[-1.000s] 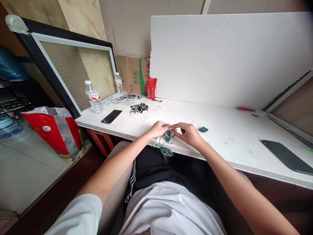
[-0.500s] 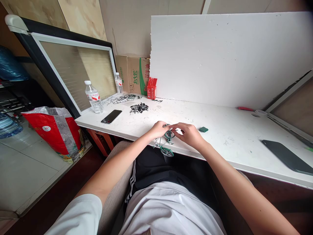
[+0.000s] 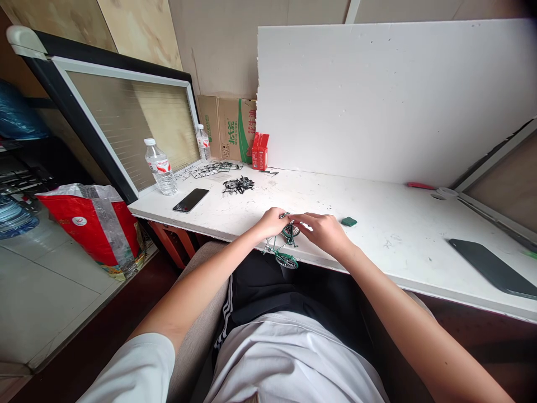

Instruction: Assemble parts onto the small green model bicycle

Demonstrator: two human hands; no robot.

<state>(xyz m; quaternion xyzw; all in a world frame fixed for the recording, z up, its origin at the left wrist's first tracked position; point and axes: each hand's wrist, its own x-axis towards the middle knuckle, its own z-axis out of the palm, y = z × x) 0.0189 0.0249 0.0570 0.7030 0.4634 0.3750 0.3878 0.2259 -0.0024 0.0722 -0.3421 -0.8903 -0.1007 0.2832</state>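
Observation:
A small green model bicycle (image 3: pixel 286 260) with spoked wheels hangs at the table's front edge, one wheel toward my lap and the other up by my fingers. My left hand (image 3: pixel 274 220) is closed on its far end, near the handlebar. From the right, my right hand (image 3: pixel 319 228) reaches in with thumb and fingers pinched together over the upper wheel, nearly touching the left fingertips. Whatever lies in that pinch is hidden by the fingers. A little dark green block (image 3: pixel 348 221) sits on the table just right of my right hand.
On the white table (image 3: pixel 377 207) lie a black phone (image 3: pixel 191 200), a heap of black plastic parts (image 3: pixel 238 184), thin black part frames (image 3: pixel 216 169) and a dark flat slab (image 3: pixel 490 266). Water bottles (image 3: pixel 160 168), a red box (image 3: pixel 260 151) and a carton (image 3: pixel 235 129) stand at the left and back.
My right fingers have closed in and shifted slightly left against the bicycle's upper end. A thin dark piece that showed between them is now out of sight. My left hand stays in place.

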